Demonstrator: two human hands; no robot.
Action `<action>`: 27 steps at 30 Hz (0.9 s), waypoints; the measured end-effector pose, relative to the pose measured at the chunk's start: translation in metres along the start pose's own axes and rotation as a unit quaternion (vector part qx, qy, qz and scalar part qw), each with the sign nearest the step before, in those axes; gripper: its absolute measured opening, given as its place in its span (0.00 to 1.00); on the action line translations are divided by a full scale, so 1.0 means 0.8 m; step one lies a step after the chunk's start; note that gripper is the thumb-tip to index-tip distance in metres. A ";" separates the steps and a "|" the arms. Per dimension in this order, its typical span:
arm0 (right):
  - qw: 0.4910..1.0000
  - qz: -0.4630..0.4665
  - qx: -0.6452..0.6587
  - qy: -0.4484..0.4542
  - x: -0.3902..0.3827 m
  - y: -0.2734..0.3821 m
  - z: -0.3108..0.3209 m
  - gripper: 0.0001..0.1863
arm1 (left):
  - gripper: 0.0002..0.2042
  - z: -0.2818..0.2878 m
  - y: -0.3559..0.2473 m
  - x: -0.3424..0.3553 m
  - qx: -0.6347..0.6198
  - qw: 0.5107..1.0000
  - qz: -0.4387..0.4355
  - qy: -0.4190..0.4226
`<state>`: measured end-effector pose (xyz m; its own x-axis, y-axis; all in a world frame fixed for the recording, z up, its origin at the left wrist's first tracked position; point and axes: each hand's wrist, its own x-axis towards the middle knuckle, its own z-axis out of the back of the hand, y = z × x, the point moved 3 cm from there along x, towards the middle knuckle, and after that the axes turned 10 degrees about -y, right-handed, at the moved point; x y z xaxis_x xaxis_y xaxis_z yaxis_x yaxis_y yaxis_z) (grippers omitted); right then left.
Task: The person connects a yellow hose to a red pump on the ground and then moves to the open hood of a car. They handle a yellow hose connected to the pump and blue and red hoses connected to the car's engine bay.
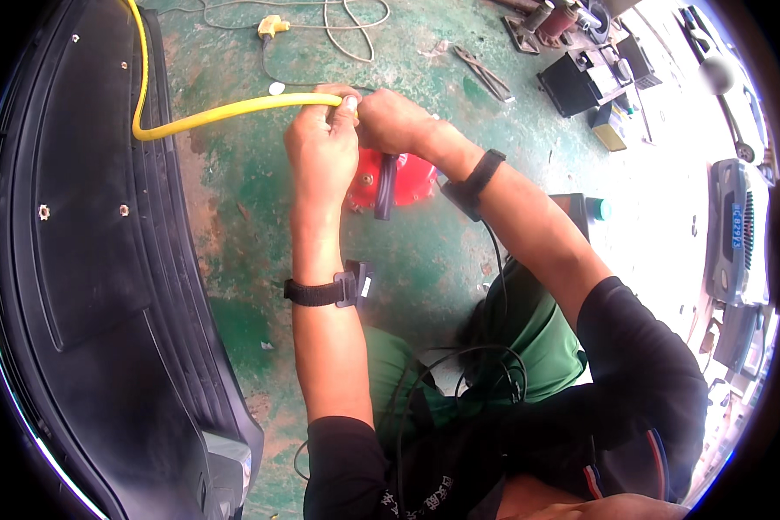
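Note:
A yellow hose runs in from the upper left and ends at my hands. My left hand is closed round its end, thumb on top. My right hand is curled right beside that end, touching or nearly touching my left fingers; what it grips is hidden. Just below the right hand, a black bar-like piece crosses over a round red object on the floor. Whether my right hand holds that black piece cannot be told. Each wrist wears a black strap with a small box.
A large black car-body panel fills the left side. On the green floor lie a cable with a yellow connector and pliers-like tool. A black battery-like box stands upper right; a parked car is at the far right.

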<state>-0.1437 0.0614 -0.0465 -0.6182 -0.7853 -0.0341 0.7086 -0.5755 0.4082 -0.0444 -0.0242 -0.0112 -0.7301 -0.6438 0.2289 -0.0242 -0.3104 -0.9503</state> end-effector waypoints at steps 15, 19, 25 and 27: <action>1.000 0.011 -0.027 0.007 0.004 -0.008 -0.012 0.08 | 0.06 -0.003 0.001 -0.010 0.016 0.998 0.008 -0.054; 0.999 0.012 -0.044 0.004 -0.003 0.003 0.000 0.08 | 0.06 0.001 0.005 -0.014 0.029 0.998 0.010 -0.058; 0.997 -0.008 -0.082 -0.005 -0.003 0.001 -0.003 0.10 | 0.07 0.002 0.001 -0.011 0.038 0.998 0.014 -0.041; 0.997 -0.006 -0.082 -0.004 -0.003 0.001 -0.004 0.10 | 0.07 0.003 0.007 -0.011 0.025 0.999 0.014 -0.040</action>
<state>-0.1406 0.0626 -0.0490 -0.6288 -0.7770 -0.0305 0.7471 -0.6145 0.2535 -0.0366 -0.0216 -0.0180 -0.6735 -0.7058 0.2195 0.0319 -0.3245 -0.9454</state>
